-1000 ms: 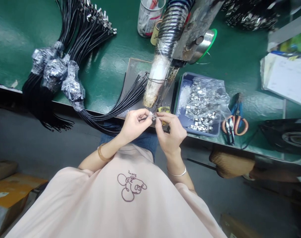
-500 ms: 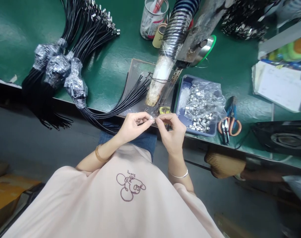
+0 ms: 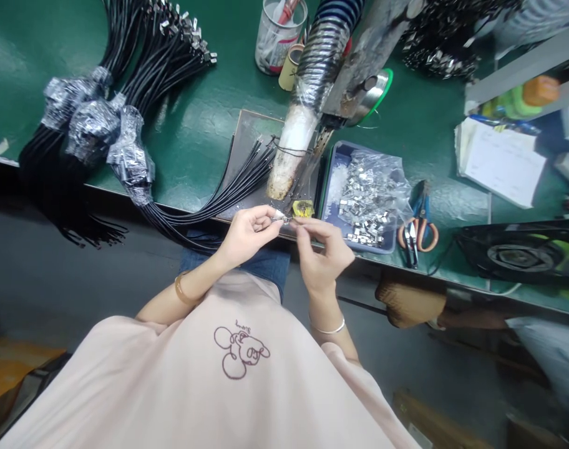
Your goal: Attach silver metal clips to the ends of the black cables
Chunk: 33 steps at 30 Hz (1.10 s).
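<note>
My left hand (image 3: 252, 236) is closed in a pinch at the bench edge. A small shiny metal connector (image 3: 286, 219) shows at its fingertips. Facing it, my right hand (image 3: 326, 257) pinches with thumb and forefinger close to the same piece; what those fingers hold is too small to make out. Just beyond the fingertips lies a yellow block (image 3: 303, 208). Above them hangs the taped white end (image 3: 284, 153) of a ribbed hose. Right of my hands, a blue tray (image 3: 330, 215) holds many metal connectors (image 3: 366, 231) and a clear plastic bag (image 3: 382, 171).
Black cables (image 3: 209, 209) fan across a grey board (image 3: 247, 125) at left, beside plastic-wrapped bundles (image 3: 132, 156). A solder spool (image 3: 375, 96) sits on the metal stand. Orange-handled pliers (image 3: 425, 221), papers (image 3: 500, 162) and a black fan (image 3: 523, 255) are at right. A cup (image 3: 279, 40) stands behind.
My fingertips have drawn slightly apart, showing more of the small metal piece between them. The right forefinger is straighter. The whole view has shifted, so bench items appear further left.
</note>
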Motion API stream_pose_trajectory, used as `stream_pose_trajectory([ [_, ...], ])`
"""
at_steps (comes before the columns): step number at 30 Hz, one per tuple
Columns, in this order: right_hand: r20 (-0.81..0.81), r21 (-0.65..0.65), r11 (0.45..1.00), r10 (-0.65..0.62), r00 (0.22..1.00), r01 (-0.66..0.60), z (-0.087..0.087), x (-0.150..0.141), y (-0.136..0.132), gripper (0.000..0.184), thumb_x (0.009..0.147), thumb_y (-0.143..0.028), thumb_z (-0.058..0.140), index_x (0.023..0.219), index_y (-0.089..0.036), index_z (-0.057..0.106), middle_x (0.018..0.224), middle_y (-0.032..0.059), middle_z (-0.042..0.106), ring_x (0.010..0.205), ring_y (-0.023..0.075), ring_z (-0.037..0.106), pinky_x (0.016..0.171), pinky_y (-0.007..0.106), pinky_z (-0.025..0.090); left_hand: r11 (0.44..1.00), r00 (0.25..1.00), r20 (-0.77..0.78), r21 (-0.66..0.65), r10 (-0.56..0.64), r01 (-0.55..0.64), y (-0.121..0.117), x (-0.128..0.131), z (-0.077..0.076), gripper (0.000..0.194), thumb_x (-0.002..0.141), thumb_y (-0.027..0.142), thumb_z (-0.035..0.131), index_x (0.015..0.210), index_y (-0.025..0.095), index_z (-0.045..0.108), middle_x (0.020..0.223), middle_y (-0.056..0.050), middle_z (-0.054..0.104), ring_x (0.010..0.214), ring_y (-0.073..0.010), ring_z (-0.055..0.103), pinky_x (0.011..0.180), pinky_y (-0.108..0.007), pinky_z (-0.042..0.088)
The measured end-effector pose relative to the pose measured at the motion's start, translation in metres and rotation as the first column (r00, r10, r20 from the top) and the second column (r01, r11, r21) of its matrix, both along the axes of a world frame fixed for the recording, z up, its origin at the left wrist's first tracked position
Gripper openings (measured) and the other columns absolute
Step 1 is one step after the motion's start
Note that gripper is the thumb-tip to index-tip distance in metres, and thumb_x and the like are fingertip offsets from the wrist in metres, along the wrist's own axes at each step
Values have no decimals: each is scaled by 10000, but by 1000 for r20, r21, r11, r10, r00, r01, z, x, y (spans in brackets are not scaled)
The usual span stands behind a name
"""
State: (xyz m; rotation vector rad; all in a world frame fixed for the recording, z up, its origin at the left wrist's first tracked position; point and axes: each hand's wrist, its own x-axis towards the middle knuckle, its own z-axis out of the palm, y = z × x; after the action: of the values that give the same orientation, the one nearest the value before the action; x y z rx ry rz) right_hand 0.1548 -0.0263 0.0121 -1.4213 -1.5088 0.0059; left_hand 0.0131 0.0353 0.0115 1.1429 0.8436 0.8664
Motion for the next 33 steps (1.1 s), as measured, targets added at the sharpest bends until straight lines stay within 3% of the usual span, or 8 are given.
stream_pose_trajectory([
  [2, 106, 25, 999, 35, 994, -38, -2, -2, 3, 122, 872, -107, 689, 868, -214, 630, 903, 32, 776, 854, 169, 770, 761, 286, 630, 1000, 1000, -17, 25, 2, -1, 0, 1, 0, 184, 748, 305, 705, 757, 139, 625, 510, 88, 348, 476, -42, 270, 472, -187, 206],
  [9, 171, 69, 998, 3, 985, -15, -8, -7, 6, 160, 868, -77, 661, 870, -226, 604, 918, 35, 767, 857, 166, 758, 755, 303, 622, 1000, 1000, -3, 11, 8, -8, 1, 3, -2, 162, 778, 300, 662, 787, 157, 587, 526, 86, 360, 468, -48, 274, 471, -191, 213],
  [27, 102, 34, 999, -4, 995, 1, -5, -7, 10, 141, 861, -105, 670, 849, -233, 611, 947, 30, 765, 875, 172, 750, 776, 325, 626, 999, 997, -61, 9, 54, -54, 4, 4, 4, 188, 759, 328, 690, 763, 159, 607, 532, 82, 322, 496, -56, 256, 497, -221, 192],
  [33, 164, 44, 998, 26, 986, -33, -2, -7, 10, 172, 851, -84, 645, 825, -236, 568, 970, 49, 768, 870, 163, 759, 754, 298, 649, 998, 997, -51, -24, 52, -54, 4, 4, 3, 190, 754, 329, 685, 768, 157, 606, 532, 81, 338, 498, -57, 267, 505, -219, 203],
])
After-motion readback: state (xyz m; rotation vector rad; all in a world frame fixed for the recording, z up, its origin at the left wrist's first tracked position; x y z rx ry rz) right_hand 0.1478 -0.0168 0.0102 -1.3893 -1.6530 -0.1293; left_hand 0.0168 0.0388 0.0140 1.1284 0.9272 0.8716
